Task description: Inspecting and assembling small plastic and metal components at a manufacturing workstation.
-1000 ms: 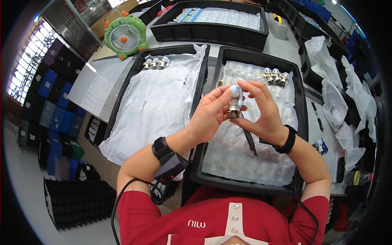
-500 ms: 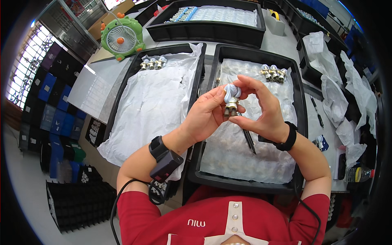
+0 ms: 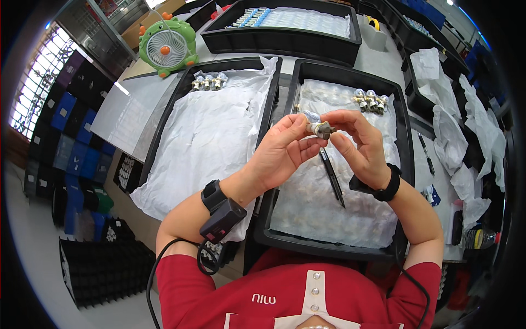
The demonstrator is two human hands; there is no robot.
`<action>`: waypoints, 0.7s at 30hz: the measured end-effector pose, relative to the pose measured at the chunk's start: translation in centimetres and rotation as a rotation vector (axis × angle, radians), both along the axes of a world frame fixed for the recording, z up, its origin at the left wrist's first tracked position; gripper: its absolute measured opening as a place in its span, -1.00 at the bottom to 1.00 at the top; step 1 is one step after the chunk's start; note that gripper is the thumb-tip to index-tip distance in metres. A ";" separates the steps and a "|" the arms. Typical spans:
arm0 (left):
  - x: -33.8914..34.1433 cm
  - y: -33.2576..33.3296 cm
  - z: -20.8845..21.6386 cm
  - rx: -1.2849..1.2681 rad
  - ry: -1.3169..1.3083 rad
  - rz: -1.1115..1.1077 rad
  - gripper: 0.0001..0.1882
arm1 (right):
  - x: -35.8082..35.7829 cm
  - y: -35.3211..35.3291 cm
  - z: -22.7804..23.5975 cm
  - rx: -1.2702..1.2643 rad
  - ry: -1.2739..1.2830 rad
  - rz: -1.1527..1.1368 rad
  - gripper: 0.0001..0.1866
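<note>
A small figurine (image 3: 319, 129) with pale blue hair, a white body and dark brown feet is held between my two hands, above the right-hand tray. It lies tilted, its feet pointing right. My left hand (image 3: 282, 143) pinches it from the left between thumb and fingers. From the other side, my right hand (image 3: 364, 143) curls its thumb and forefinger about it, partly hiding the head. Just below the hands, a dark pen (image 3: 332, 178) rests on the wrapping in the tray, its upper end near my fingers.
Two black trays stand side by side: the left tray (image 3: 155, 134) has white paper and a few figurines (image 3: 209, 82); the right tray (image 3: 404, 131) has covered rows and several figurines (image 3: 370, 101). A green fan (image 3: 167, 45), another black tray (image 3: 279, 48) and crumpled paper (image 3: 450, 131) surround them.
The figurine has been tipped from upright to nearly lying, its feet swinging up to the right. My right fingers have closed in nearer to it. The pen has stayed in place.
</note>
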State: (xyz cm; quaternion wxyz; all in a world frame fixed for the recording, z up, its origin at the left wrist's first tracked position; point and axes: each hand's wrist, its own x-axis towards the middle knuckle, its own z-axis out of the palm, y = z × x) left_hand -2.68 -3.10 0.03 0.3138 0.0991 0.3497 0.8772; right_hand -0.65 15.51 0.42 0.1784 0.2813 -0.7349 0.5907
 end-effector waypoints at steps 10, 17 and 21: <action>0.2 0.2 0.4 -0.047 0.101 0.134 -0.65 | 0.1 0.1 0.0 0.082 0.080 -0.120 -0.70; 0.3 0.1 0.7 -0.067 0.181 0.176 -0.63 | 0.3 0.2 0.1 -0.019 0.042 -0.035 -0.76; 0.3 0.0 0.7 -0.065 0.187 0.171 -0.62 | 0.4 0.2 0.1 -0.040 0.041 -0.003 -0.76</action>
